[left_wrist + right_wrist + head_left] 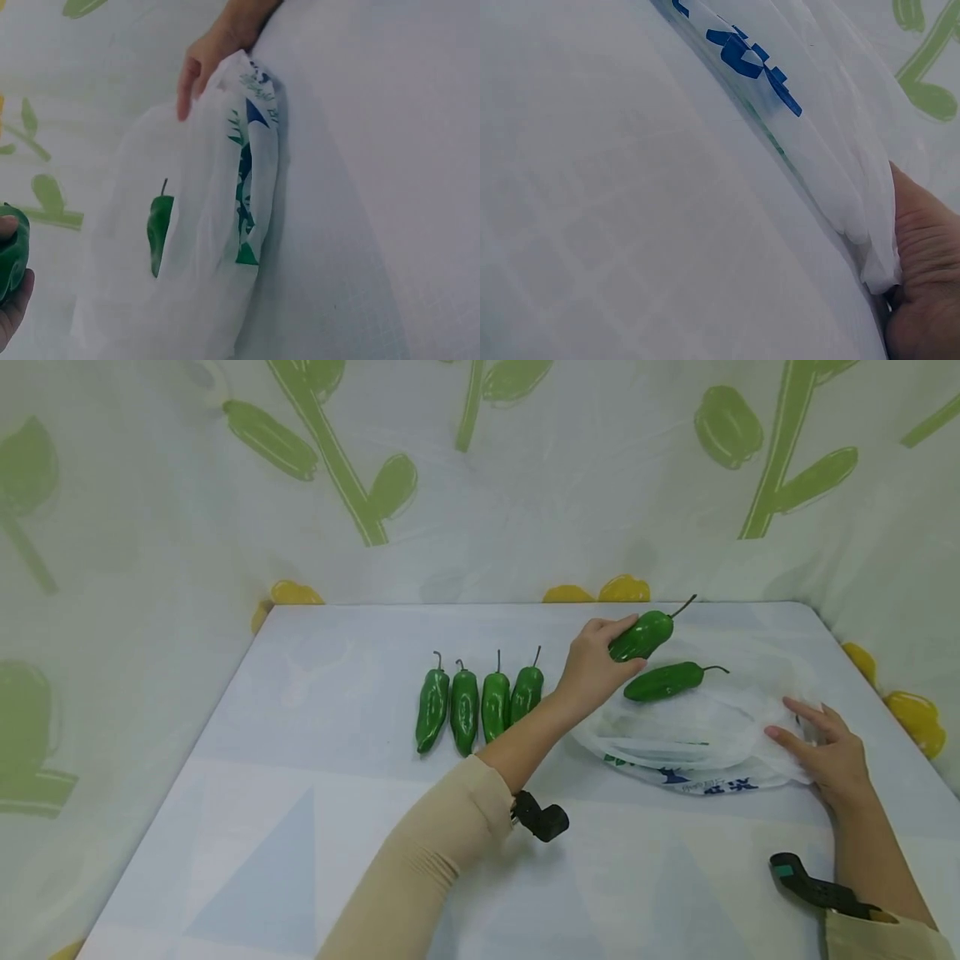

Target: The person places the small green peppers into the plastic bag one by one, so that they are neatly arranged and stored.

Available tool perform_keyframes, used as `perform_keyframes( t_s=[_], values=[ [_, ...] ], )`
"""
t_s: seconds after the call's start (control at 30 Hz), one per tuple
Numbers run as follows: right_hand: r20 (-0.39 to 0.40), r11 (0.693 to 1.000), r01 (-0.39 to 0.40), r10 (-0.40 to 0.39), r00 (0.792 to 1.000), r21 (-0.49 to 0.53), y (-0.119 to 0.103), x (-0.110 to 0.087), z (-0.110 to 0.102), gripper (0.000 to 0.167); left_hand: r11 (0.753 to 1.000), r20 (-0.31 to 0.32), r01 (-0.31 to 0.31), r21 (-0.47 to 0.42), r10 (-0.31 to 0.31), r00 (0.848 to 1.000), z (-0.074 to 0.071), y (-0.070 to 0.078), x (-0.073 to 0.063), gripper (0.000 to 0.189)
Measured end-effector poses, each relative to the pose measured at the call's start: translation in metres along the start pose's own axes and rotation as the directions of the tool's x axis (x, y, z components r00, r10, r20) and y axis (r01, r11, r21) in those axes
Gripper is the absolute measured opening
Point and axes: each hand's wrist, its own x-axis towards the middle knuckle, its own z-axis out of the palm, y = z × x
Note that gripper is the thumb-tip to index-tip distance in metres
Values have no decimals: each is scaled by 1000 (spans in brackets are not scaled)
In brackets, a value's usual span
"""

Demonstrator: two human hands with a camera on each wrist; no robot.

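Left hand fingers and thumb clamped a green pepper, raised near the bag's far side. Right hand was at the plastic bag's right edge, index and thumb apart; pinching, couldn't tell. Another pepper lay against the plastic. Best practice: grip body, spare stem, steady bag.

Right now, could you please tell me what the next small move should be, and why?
I would probably lower the held green pepper onto the white plastic bag, beside the second green pepper lying there: the left hand already grips it close to the bag, and the right hand holds the bag's edge.
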Motion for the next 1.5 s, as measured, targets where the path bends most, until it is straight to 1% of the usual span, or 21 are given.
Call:
perform_keyframes(
  t_s=[0.13,0.33,0.43,0.6,0.67,0.73,0.83,0.93,1.03,1.17,1.27,1.43,1.5],
  values=[
    [0,1000,-6,6,1000,5,1,1,0,69,1000,28,0,28,-1,1000,10,0,7,58],
    [3,1000,-1,1,1000,-16,-1,1,0,69,1000,67,13,22,-15,998,28,-3,12,56],
    [1,1000,-8,8,1000,-18,-1,2,0,69,999,86,15,29,-17,996,36,-6,11,55],
    [2,1000,-19,19,1000,-6,-1,2,-1,69,996,118,10,86,-20,993,53,-10,8,54],
    [4,1000,-28,28,1000,-7,-1,0,-1,70,996,133,0,90,-12,991,60,-13,6,53],
    [3,999,-33,34,999,-8,-1,0,-1,70,994,145,-27,107,11,989,67,-16,4,52],
    [-2,999,-36,36,999,-14,-1,-1,-1,70,981,148,-95,168,70,986,77,-22,3,51],
    [-8,999,-34,34,999,-23,-1,-1,-2,71,950,164,-166,264,126,978,84,-27,2,51],
    [-12,999,-31,31,999,-24,0,-1,-2,71,923,186,-204,326,149,971,89,-29,-1,51],
    [-14,1000,-22,21,1000,-18,2,-1,-3,71,900,202,-224,374,157,967,93,-32,-6,49],
    [-24,1000,-12,12,1000,-10,3,0,-2,70,900,204,-208,384,137,969,96,-36,-8,48],
    [-34,1000,19,-19,999,10,2,1,2,68,926,167,-106,362,48,985,98,-41,-10,48],
    [-31,1000,23,-23,999,5,0,1,2,68,936,146,-87,342,38,989,99,-41,-9,47]
  ],
)
